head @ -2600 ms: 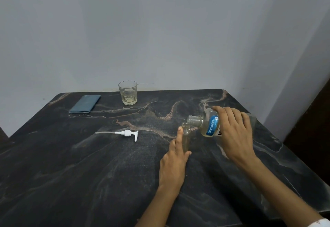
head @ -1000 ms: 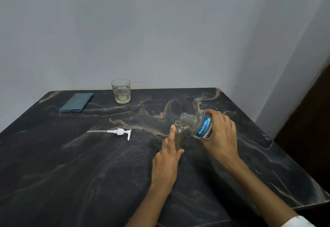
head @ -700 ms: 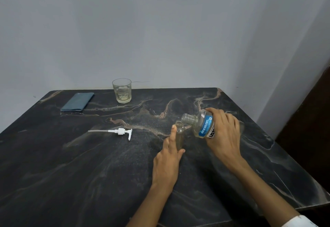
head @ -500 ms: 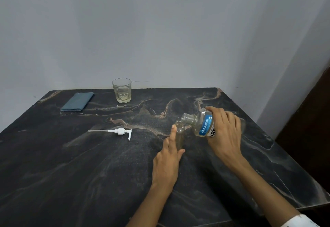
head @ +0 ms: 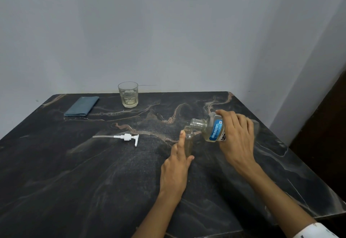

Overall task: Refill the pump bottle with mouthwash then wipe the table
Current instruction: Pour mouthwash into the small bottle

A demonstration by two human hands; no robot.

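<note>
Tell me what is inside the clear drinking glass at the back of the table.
The clear drinking glass holds a shallow layer of pale yellowish liquid at its bottom; the rest looks empty.

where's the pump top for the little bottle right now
In the head view the white pump top lies flat on the dark table, left of the small bottle, nearer than the glass.
</note>
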